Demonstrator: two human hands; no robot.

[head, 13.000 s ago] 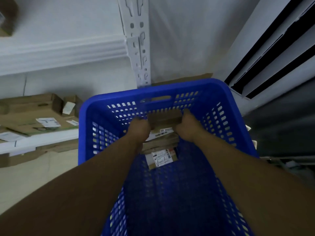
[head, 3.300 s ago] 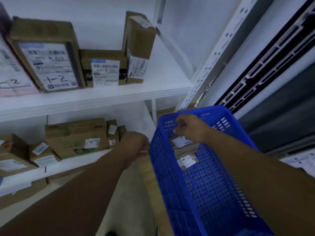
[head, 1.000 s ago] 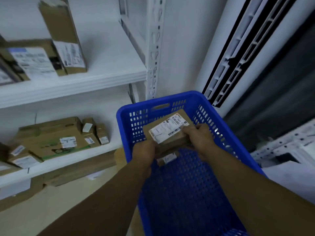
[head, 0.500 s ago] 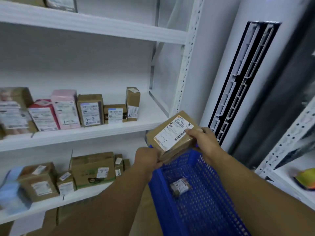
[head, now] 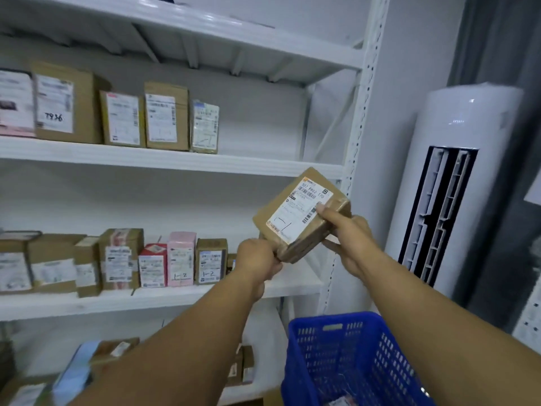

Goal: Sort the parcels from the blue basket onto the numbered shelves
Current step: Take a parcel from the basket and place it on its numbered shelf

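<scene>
Two, perhaps, flat cardboard parcels (head: 293, 213)

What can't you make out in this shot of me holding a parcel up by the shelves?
All in the head view:
Fine print on the parcel label: too small.
One box or a stack: left hand and right hand cover its lower edges.
Contents of the blue basket: cut off by the bottom edge.
Leftmost shelf parcels: blurred and cut by the left edge.

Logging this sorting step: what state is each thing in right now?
Brown cardboard parcel with white label: held up, tilted.
Left hand: grips parcel's lower corner.
Right hand: grips parcel's right edge.
Blue plastic basket: below the hands.
White metal shelves: partly filled with upright boxes.
</scene>
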